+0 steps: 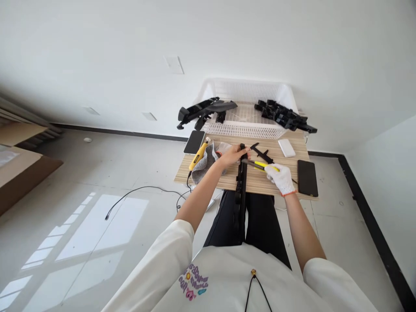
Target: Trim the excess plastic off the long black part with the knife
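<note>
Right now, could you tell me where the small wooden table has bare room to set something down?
Bare wood lies between the white power bank and the black phone. The middle, around the long black plastic part, is crowded.

Near frame centre the long black part (241,190) drops behind the bench (227,177) edge, so its lower end is hidden. The yellow tool (260,165) tip is too tiny to make out. Cardboard (19,173) gets cut off at the left edge.

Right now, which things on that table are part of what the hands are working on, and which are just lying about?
In use: long black plastic part under the bare left hand; yellow-handled tool in the white-gloved right hand.

Lying about: yellow power tool, grey cloth, white plastic basket, white power bank, two dark phones.
</note>
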The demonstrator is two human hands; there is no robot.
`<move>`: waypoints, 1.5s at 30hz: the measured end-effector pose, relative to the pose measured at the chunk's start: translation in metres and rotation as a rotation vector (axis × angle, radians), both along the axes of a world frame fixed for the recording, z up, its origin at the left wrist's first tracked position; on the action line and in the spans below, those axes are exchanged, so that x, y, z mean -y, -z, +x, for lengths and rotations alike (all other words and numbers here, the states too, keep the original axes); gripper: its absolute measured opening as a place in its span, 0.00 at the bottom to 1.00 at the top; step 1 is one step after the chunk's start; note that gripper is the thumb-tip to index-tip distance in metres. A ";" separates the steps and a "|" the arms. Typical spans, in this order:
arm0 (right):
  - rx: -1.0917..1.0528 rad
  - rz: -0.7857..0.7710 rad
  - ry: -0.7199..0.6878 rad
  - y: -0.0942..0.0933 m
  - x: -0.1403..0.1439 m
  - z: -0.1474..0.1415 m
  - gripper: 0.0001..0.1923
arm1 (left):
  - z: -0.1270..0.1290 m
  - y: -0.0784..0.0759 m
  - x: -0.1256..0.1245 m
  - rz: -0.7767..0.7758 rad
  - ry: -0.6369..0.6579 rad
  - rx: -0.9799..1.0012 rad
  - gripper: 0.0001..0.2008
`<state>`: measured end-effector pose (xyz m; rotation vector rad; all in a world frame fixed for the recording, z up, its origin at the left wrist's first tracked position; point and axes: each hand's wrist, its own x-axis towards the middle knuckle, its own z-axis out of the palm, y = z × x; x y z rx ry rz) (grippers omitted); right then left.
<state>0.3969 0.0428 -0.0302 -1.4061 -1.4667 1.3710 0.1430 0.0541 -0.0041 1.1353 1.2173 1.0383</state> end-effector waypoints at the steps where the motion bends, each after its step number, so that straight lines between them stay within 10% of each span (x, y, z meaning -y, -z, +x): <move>1: 0.001 0.001 0.005 0.002 0.000 0.000 0.27 | 0.000 0.002 0.002 -0.011 -0.006 0.028 0.20; 12: 0.030 -0.002 -0.039 0.007 0.000 0.002 0.22 | -0.007 0.028 0.017 -0.080 -0.075 0.313 0.20; 34: 0.013 -0.042 -0.077 0.000 0.012 0.008 0.23 | -0.005 0.003 0.039 -0.072 0.004 0.081 0.26; 45: -0.106 -0.012 0.120 0.001 0.022 0.010 0.17 | 0.032 0.046 0.106 -0.003 -0.064 -0.022 0.39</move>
